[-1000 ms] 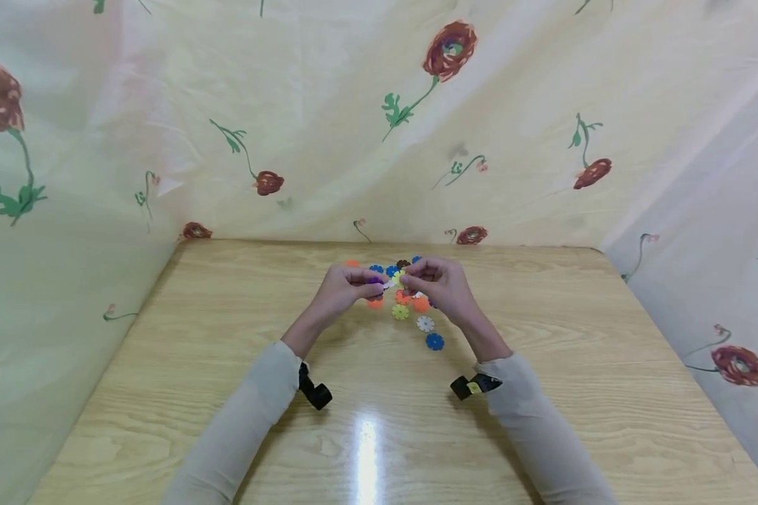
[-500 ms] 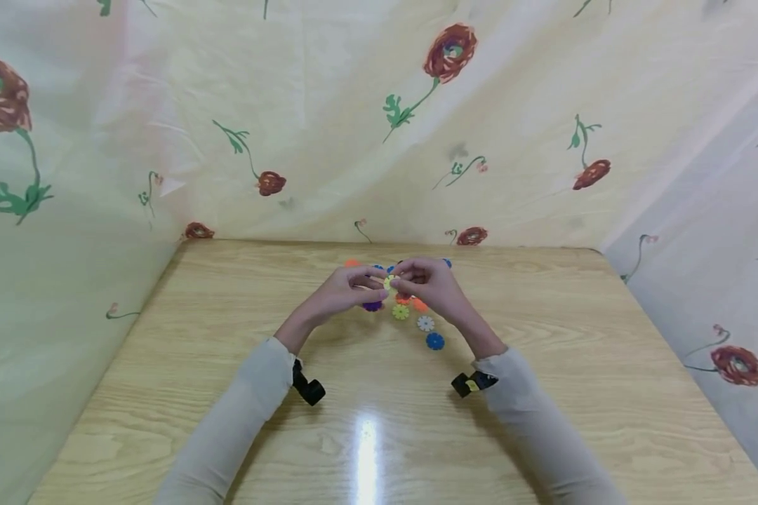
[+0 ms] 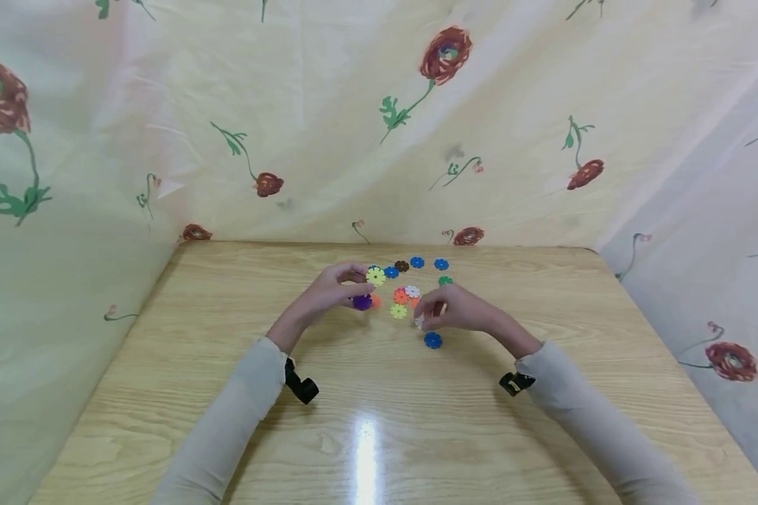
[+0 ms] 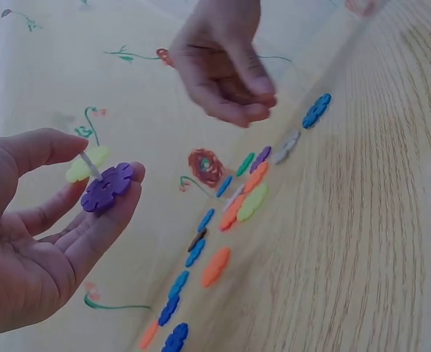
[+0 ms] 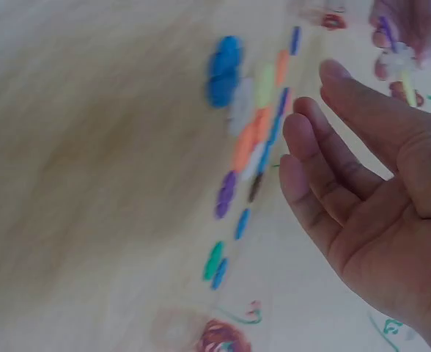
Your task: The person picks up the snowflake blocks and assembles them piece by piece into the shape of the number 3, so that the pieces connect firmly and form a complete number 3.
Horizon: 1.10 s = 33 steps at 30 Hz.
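Raised over the far part of the table, the left hand [image 3: 340, 286] pinches a small cluster of joined snowflake discs between thumb and fingers. A purple disc [image 4: 107, 189], a white disc seen nearly edge-on [image 4: 91, 165] and a yellow disc [image 4: 82, 166] make up the cluster. The right hand [image 3: 453, 307] holds nothing; its fingers are relaxed and slightly bent, as the right wrist view shows. In the head view its fingertips overlap a loose white disc [image 3: 419, 323], while the left wrist view shows them above the discs. A blue disc [image 3: 433, 340] lies just nearer the person.
Several loose snowflake discs lie flat on the wooden table [image 3: 259, 435], among them a yellow one [image 3: 399, 311], an orange one [image 3: 401, 295], a brown one [image 3: 401, 266] and a green one [image 3: 445, 280]. A flowered cloth [image 3: 328, 105] hangs behind the table and at both sides.
The right hand has let go of the yellow disc and moved right and nearer the person. The joined discs stay in the left hand, which has shifted slightly left.
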Tool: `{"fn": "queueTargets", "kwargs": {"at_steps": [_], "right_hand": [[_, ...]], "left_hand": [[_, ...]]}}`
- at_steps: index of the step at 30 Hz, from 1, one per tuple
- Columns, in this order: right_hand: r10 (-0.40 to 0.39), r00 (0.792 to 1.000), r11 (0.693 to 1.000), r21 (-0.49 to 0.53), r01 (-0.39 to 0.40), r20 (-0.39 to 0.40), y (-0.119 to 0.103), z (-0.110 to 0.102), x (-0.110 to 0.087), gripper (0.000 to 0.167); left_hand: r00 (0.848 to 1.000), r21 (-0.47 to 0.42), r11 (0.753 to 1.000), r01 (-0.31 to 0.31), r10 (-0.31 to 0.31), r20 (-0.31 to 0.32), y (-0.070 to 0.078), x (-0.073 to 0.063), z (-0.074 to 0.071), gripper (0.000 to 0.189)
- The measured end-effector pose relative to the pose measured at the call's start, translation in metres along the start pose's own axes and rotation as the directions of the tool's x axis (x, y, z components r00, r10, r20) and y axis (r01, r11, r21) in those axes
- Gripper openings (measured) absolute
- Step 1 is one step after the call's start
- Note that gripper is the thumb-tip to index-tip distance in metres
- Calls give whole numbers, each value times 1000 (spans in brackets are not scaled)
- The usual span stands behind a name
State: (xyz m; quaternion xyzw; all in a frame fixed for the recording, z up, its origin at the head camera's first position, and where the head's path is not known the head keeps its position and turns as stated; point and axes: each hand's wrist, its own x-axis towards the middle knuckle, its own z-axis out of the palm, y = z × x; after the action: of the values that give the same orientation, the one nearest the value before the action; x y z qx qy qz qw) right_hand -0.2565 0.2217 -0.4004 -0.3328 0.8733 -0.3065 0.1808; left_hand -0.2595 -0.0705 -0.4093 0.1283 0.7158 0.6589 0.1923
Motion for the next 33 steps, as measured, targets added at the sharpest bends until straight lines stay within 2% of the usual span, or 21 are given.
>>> {"fn": "queueTargets", "kwargs": {"at_steps": [5, 8, 14, 19, 22, 25, 28, 33], "right_hand": [[42, 994, 999, -9, -41, 97, 15, 7, -12, 22], [43, 993, 999, -29, -40, 113, 21, 13, -15, 26], [31, 998, 997, -67, -27, 54, 26, 20, -14, 23], [31, 1000, 999, -14, -31, 2, 25, 22, -14, 17], [15, 998, 1000, 18, -14, -53, 23, 21, -12, 14], [-20, 988, 1000, 19, 23, -151, 20, 18, -6, 11], [-19, 963, 999, 42, 31, -270, 12, 13, 1, 9], [50, 907, 987, 160, 19, -418, -8, 5, 14, 10]], "left_hand": [[1000, -6, 1000, 3, -3, -7, -3, 0, -1, 36], [1000, -9, 1000, 8, -8, -10, -4, -1, -1, 35], [1000, 0, 1000, -6, 6, -17, -2, 0, 2, 34], [1000, -5, 1000, -11, 11, -15, -1, 2, 5, 40], [1000, -11, 1000, -12, 12, -14, -1, 2, 5, 42], [1000, -18, 1000, -15, 15, -16, -1, 2, 5, 42], [1000, -32, 999, -20, 20, -16, 0, 1, 5, 41], [1000, -67, 997, -27, 26, -17, 2, 1, 6, 36]]}}
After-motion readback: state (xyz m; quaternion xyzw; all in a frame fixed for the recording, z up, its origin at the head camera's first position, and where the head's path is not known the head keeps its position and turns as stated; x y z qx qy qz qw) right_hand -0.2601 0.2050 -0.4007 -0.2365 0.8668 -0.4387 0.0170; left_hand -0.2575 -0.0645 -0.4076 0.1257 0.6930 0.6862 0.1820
